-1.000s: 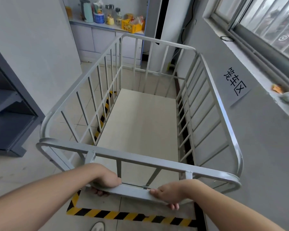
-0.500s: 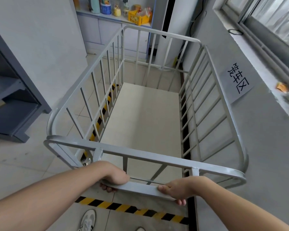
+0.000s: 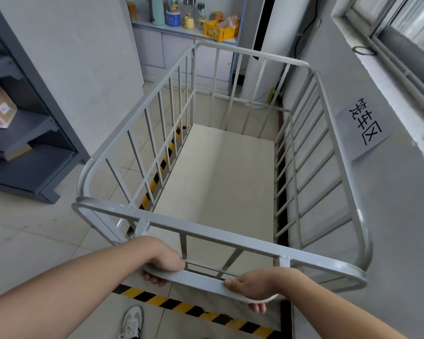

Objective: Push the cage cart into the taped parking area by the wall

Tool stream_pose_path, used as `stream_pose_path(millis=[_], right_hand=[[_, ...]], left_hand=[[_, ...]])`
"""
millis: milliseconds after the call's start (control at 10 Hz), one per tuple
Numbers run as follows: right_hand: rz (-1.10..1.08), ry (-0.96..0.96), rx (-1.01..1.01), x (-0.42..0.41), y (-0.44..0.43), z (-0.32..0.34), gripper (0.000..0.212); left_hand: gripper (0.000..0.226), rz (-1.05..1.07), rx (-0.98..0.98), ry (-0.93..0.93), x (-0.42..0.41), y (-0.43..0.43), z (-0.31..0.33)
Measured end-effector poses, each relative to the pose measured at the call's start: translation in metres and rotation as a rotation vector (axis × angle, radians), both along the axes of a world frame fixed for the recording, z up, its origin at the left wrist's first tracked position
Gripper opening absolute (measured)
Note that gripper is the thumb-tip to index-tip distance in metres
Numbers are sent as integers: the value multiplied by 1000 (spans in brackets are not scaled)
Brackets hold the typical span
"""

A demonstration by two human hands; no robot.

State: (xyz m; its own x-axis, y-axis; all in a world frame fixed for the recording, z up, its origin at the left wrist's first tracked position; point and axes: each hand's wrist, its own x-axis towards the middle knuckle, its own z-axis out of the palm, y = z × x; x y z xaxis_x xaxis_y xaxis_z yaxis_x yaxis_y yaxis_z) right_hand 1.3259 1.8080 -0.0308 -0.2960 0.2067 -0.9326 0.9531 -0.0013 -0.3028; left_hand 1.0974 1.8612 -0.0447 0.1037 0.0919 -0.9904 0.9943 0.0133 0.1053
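The grey metal cage cart (image 3: pixel 251 56) with a cream floor panel stands lengthwise along the grey wall (image 3: pixel 389 204) on the right. My left hand (image 3: pixel 165 264) and my right hand (image 3: pixel 253 286) are both closed over its near handle bar (image 3: pixel 201 280). Yellow-black floor tape (image 3: pixel 181 305) runs under the handle, across in front of my feet, and another strip of yellow-black tape (image 3: pixel 157 177) shows through the cart's left bars. The cart's right side sits close to the wall, below a paper sign (image 3: pixel 362 128).
A dark blue shelving unit (image 3: pixel 22 133) with a box stands at the left. A white cabinet counter (image 3: pixel 181 30) with bottles and a yellow crate is beyond the cart. A window sill (image 3: pixel 402 69) runs along the right wall. My white shoe (image 3: pixel 132 322) is below.
The view has shifted; the near floor tape now lies closer to my feet and the cart sits further forward along the wall. Both hands keep their hold on the handle bar.
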Motion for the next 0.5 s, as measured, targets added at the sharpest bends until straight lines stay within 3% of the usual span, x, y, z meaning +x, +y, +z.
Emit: stream_pose_path(millis=[200,300,400,500], right_hand=[[-22,13,-26,-2,0,8,62],[32,-10,-37,-3,2,11,69],[91,-49,4,-2,8,6,76],[45,-68,147,-2,13,5,69]], left_hand=[[50,-32,59,-3,-1,-3,2],[47,-98,165,-74,2,-4,8],[41,-232,351,-133,5,0,11],[38,-227,404,-192,1,7,11]])
